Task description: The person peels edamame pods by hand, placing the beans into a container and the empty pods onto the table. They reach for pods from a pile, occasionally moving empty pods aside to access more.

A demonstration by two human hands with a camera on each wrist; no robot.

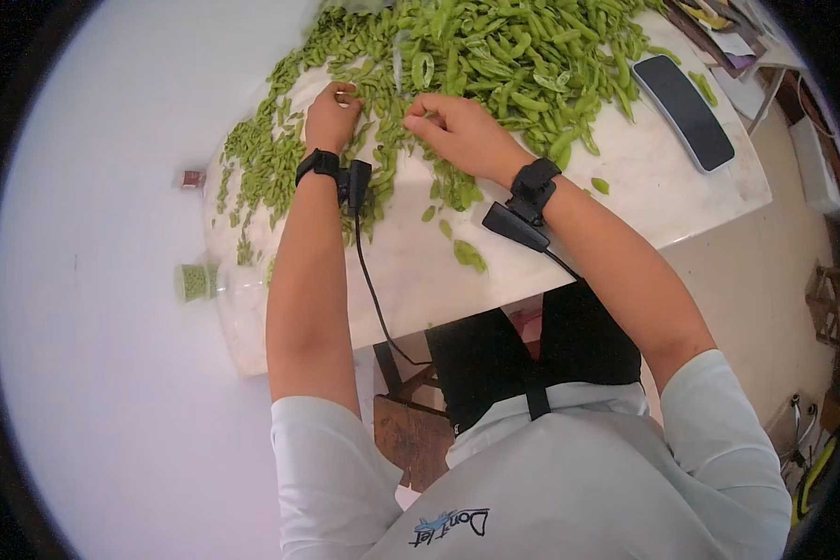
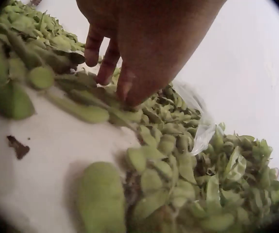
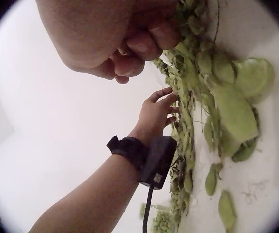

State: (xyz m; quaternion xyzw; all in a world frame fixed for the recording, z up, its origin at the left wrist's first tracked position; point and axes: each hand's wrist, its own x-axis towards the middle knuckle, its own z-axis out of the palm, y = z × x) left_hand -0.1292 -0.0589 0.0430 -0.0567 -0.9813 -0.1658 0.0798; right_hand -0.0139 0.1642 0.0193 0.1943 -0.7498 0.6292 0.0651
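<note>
Green soybean pods point(image 1: 523, 56) are heaped at the back of the table, with smaller pods point(image 1: 261, 168) strewn on the left. My left hand point(image 1: 334, 117) is over the strewn pods, fingers loosely bent. In the left wrist view its fingertips point(image 2: 125, 90) reach down right at the pods. To its right, my right hand point(image 1: 462, 135) is held at the front of the heap, thumb and forefinger close together. The right wrist view shows its fingers point(image 3: 144, 46) curled, with nothing visible between them; the thumb is mostly hidden there.
A smartphone point(image 1: 683, 112) lies on the white table point(image 1: 625, 205) at the right. Toward the left edge is a clear container point(image 1: 196, 282) with small green beans in it. Clear plastic film point(image 2: 205, 131) lies among the pods. Loose pods point(image 1: 469, 255) lie nearer the front edge.
</note>
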